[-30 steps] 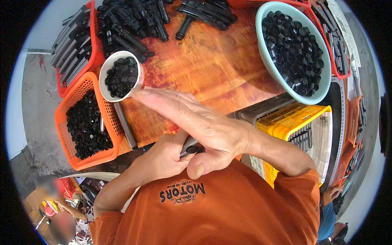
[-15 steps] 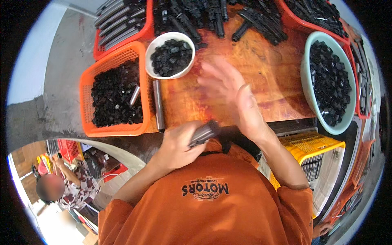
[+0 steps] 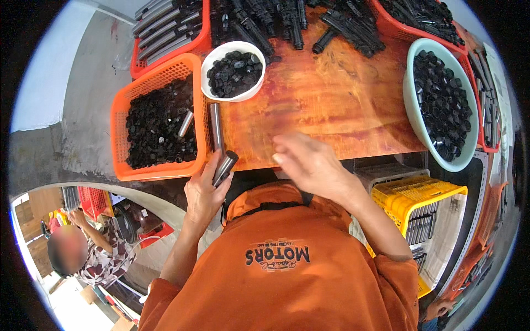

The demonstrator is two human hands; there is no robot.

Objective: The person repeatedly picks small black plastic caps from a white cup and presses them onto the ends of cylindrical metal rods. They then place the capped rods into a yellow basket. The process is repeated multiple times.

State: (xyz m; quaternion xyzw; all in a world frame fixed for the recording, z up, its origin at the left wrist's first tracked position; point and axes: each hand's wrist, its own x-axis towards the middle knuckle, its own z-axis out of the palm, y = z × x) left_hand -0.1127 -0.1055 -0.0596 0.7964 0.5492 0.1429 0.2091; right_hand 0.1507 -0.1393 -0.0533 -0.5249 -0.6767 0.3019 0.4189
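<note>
My left hand [image 3: 203, 190] is closed on a short dark metal tube [image 3: 226, 164], tilted, at the front edge of the wooden table. A second, longer grey tube [image 3: 215, 124] lies beside the orange basket, its near end by my left fingertips; whether they touch it I cannot tell. My right hand [image 3: 320, 168] hovers over the table's front edge, slightly blurred. Its fingers reach left, loosely bent and apart from the thumb, with nothing visible in them. The orange basket [image 3: 157, 174] holds small black parts and a short silvery tube [image 3: 186, 123].
A white bowl [image 3: 234, 97] and a pale green basin [image 3: 413, 105] hold black caps. Black tubular parts [image 3: 348, 27] are heaped at the table's [image 3: 342, 110] far side, between red baskets. Below right stands a yellow crate [image 3: 411, 190] with tubes. Another person [image 3: 105, 254] sits at lower left.
My left hand has moved left with the tube, toward the longer tube by the orange basket. My right hand has dropped nearer the table's front edge, its fingers less spread.
</note>
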